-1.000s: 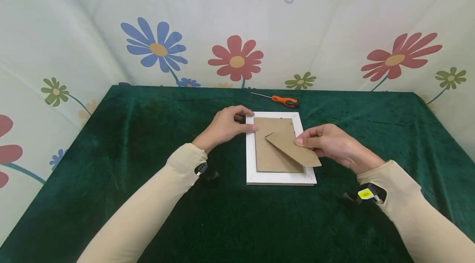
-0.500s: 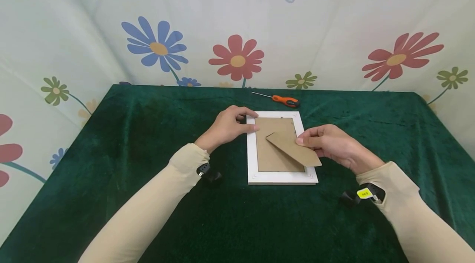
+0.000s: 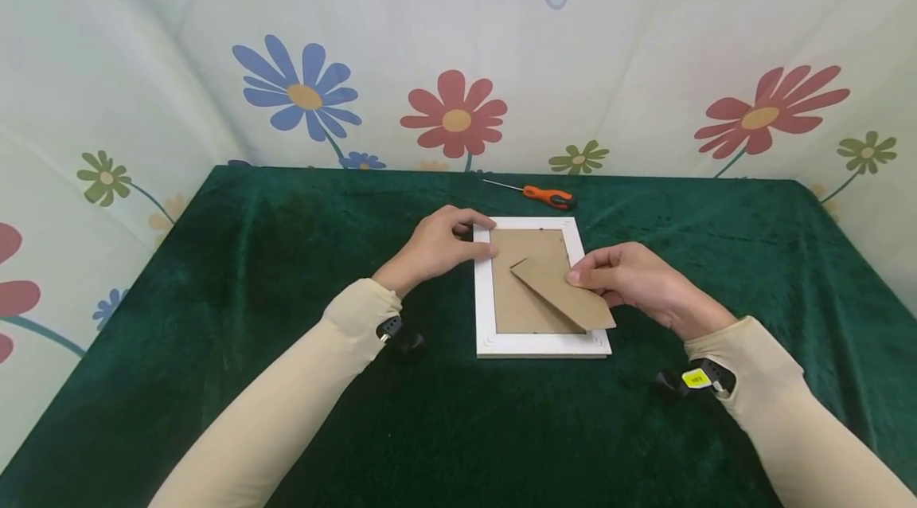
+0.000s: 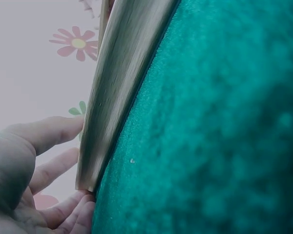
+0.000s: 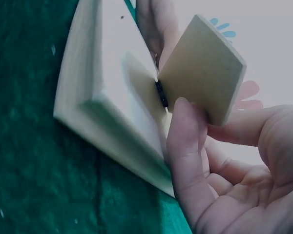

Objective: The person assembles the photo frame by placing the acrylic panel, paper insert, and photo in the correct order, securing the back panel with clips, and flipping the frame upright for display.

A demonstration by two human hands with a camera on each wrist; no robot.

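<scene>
Head view, right hand (image 3: 634,287): thumb and fingers clamped on flat brown fibreboard flap (image 3: 555,289).
Flap: raised off back of white rectangular wooden frame (image 3: 485,305); lies left of right hand, the nearer one; long axis diagonal, hinged end far-left, loose end near-right.
Left hand (image 3: 438,245): fingers apart, resting at frame's far left corner.
Frame: between hands, long axis pointing away from person.
Beyond: orange-black screwdriver (image 3: 548,197) on green cloth-covered counter (image 3: 430,436).

Picture frame (image 3: 484,293), rectangular, white-bordered, laid flat back-up on the green-covered counter (image 3: 444,428). Backing board (image 3: 514,310), plain brown, seated within it. Stand flap (image 3: 562,293), brown, raised aslant on a black hinge (image 5: 161,94).
</scene>
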